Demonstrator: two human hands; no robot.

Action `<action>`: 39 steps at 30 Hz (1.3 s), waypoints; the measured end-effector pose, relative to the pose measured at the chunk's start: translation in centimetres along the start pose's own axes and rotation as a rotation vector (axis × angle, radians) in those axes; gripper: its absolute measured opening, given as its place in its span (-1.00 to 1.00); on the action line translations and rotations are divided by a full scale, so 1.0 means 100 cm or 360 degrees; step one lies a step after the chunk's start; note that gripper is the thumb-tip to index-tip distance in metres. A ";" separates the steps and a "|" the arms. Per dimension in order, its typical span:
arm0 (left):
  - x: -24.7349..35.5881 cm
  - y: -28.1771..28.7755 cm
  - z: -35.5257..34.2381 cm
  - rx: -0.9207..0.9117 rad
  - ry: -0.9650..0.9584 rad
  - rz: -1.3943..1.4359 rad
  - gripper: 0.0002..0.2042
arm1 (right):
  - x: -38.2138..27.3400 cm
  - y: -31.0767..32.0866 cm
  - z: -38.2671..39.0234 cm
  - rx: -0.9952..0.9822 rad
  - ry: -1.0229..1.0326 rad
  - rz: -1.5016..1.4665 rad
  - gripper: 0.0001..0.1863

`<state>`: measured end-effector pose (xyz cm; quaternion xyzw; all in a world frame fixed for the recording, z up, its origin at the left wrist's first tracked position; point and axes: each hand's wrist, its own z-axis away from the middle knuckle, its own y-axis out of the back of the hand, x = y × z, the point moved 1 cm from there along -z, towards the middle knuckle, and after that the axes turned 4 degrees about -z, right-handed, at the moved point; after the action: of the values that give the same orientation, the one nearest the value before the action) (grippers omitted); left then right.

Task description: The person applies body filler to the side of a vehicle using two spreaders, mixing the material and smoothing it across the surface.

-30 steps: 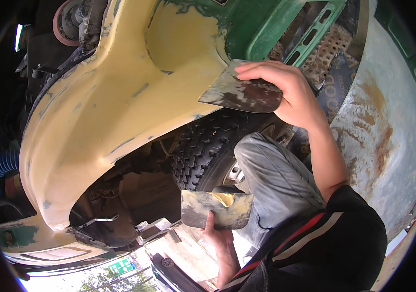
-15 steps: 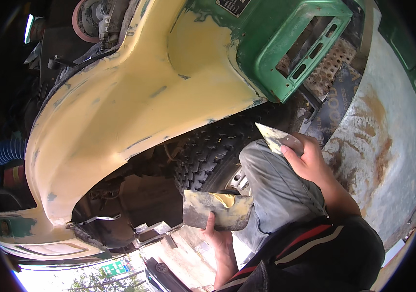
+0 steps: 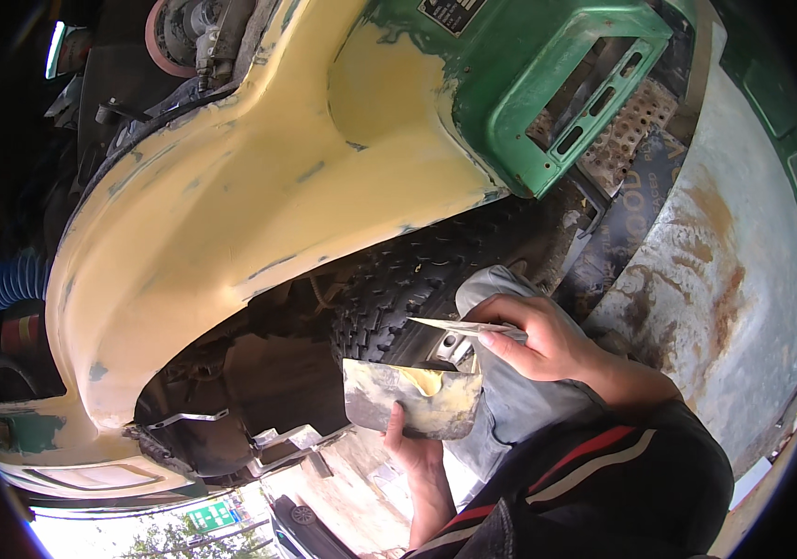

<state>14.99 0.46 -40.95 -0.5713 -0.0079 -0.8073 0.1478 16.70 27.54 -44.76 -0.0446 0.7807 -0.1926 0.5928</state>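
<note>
In my left hand [image 3: 413,456] is a flat, smeared putty board [image 3: 380,396], with the thumb laid over its face. A wet dab of yellow putty [image 3: 425,380] clings to the board's upper edge. My right hand [image 3: 534,335] pinches a thin putty spreader [image 3: 464,326], seen nearly edge-on, its tip pointing left. The spreader sits a little above the board, apart from it. Ahead of both hands curves a vehicle fender [image 3: 203,224] coated in yellow filler, with bare grey-blue patches. Neither hand touches the fender.
A knobbly tyre [image 3: 380,321] sits under the fender, just beyond the board. The green step panel [image 3: 520,130] has slotted openings at upper right. To the right lies a stained pale metal sheet [image 3: 697,270]. A coiled blue hose [image 3: 7,298] hangs at far left.
My right hand has moved left and down toward the board, turning the spreader from face-on to nearly edge-on. The left hand and the board have shifted only slightly.
</note>
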 end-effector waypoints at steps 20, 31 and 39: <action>-0.004 0.005 0.006 0.0096 0.0044 -0.0029 -0.37 | -0.056 0.069 -0.190 -0.0561 0.0530 0.0806 -0.55; -0.005 0.011 0.004 0.0090 0.0107 0.0022 -0.37 | -0.055 0.066 -0.197 -0.0846 0.0371 0.0843 -0.36; -0.008 0.021 -0.003 0.0073 0.0138 0.0059 -0.37 | -0.061 0.068 -0.185 -0.0837 0.0374 0.0877 -0.35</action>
<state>15.47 -1.44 -42.18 -0.5324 -0.0095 -0.8280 0.1759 2.09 40.24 -37.53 0.0385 0.8485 0.1765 0.4974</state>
